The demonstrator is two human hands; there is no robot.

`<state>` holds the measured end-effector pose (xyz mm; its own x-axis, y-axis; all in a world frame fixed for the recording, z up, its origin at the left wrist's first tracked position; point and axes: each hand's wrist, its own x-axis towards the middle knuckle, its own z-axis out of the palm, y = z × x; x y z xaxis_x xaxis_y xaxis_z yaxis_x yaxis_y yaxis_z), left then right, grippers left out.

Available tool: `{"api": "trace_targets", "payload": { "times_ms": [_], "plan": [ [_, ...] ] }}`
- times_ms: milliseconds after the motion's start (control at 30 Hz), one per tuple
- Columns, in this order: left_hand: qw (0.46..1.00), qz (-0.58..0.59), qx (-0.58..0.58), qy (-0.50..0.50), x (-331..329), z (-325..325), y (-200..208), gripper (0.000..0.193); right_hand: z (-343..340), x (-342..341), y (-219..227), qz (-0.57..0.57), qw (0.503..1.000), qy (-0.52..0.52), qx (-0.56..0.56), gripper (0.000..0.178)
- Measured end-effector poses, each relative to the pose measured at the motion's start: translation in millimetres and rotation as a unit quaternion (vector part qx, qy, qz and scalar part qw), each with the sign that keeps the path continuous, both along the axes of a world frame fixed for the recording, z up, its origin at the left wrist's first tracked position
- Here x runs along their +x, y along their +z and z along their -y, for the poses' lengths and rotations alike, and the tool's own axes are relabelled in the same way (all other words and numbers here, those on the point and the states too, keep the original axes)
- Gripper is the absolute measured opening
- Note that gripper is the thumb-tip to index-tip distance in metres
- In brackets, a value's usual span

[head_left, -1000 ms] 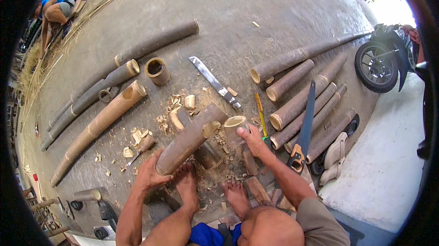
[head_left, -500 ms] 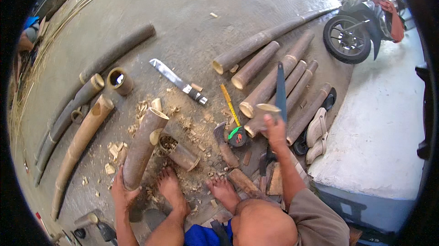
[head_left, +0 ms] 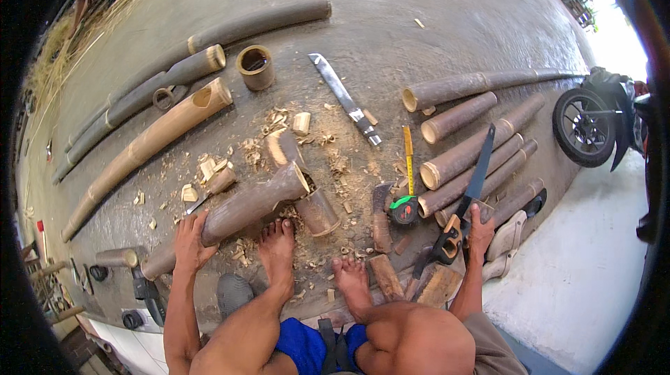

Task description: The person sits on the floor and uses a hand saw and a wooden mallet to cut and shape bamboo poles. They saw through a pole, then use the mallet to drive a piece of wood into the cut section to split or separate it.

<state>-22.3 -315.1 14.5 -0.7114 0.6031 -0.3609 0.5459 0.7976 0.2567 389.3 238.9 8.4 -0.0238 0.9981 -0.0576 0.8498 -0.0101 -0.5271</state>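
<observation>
My left hand (head_left: 190, 244) is closed round the lower end of a thick brown bamboo tube (head_left: 255, 206), tilted with its open end up and to the right. A notch shows at its rim. Under that rim lies a shorter bamboo tube (head_left: 319, 213), and a cut bamboo piece (head_left: 283, 146) is just beyond. On the right, my right hand (head_left: 480, 233) grips a short bamboo section (head_left: 484, 213), partly hidden by the fingers. Beside it a handsaw (head_left: 477, 173) with a wooden and black handle leans across several bamboo tubes. A small knife (head_left: 218, 183) lies near the left tube.
A machete (head_left: 345, 101), a tape measure (head_left: 403, 210) and a billhook-like blade (head_left: 382, 218) lie amid shavings. Long bamboo poles (head_left: 146, 145) and a bamboo cup (head_left: 255, 68) are left; a motorbike wheel (head_left: 585, 127), clogs (head_left: 508, 235) and a white ledge (head_left: 572, 256) are right.
The view has turned, shifting the floor items rightward. My left hand has tipped the bamboo tube lower toward the right. My right hand has carried the short section down beside the saw handle.
</observation>
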Motion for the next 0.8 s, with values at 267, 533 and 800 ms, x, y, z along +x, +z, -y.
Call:
{"api": "trace_targets", "payload": {
  "times_ms": [267,533,800],
  "plan": [
    [0.996,-0.074,-0.008,-0.055,8,-2,-7,0.099,-16,23,-18,0.326,0.929,0.023,0.172,0.07],
    [0.997,-0.049,0.043,-0.029,9,-31,-8,0.11,79,-85,-21,0.046,0.918,0.392,0.043,0.045],
    [0.999,0.037,-0.002,-0.024,-2,-61,-6,0.104,113,-163,-33,0.025,0.889,0.454,0.048,0.042]
  ]
}}
